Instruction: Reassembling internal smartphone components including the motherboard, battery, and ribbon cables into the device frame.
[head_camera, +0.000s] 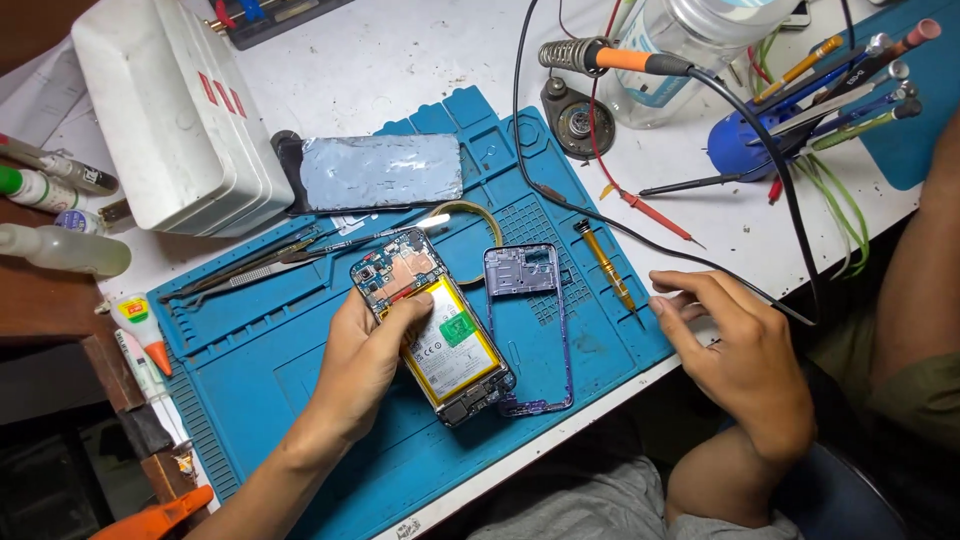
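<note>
**A:** Which step does the figure show?

**B:** A disassembly stage, by the look of it. An opened phone (432, 325), back cover off, lies at the centre of the frame on a blue work mat (300, 380); its circuit board and yellow-edged battery (452, 350) are exposed. Just to its right, touching it at the lower end, lies a purple mid-frame (530, 300), separate from the phone body.

**B:** The left hand (365, 365), centre-left, grips the phone's left edge, fingers curled under and the thumb pressed across the top of the battery. It is closed around the phone and steadies it on the mat.

**A:** And the right hand?

**B:** The right hand (735, 345), at centre-right, is loosely half-open and holds nothing. Its fingertips rest at the mat's right edge, next to the tip of a yellow-handled screwdriver (605, 265), which lies on the mat just right of the mid-frame.

**A:** What would the next move call for?

**B:** Judging by that position, a pinch on the slim screwdriver handle, while the left hand keeps the phone from sliding.

**A:** What surrounds the work?

**B:** Tweezers (250, 265) lie on the mat at centre-left. A back panel (380, 172) rests above the phone, a white box (170, 115) stands on the desk (400, 50) at upper left, and a soldering iron (620, 58) sits at top centre.
</note>
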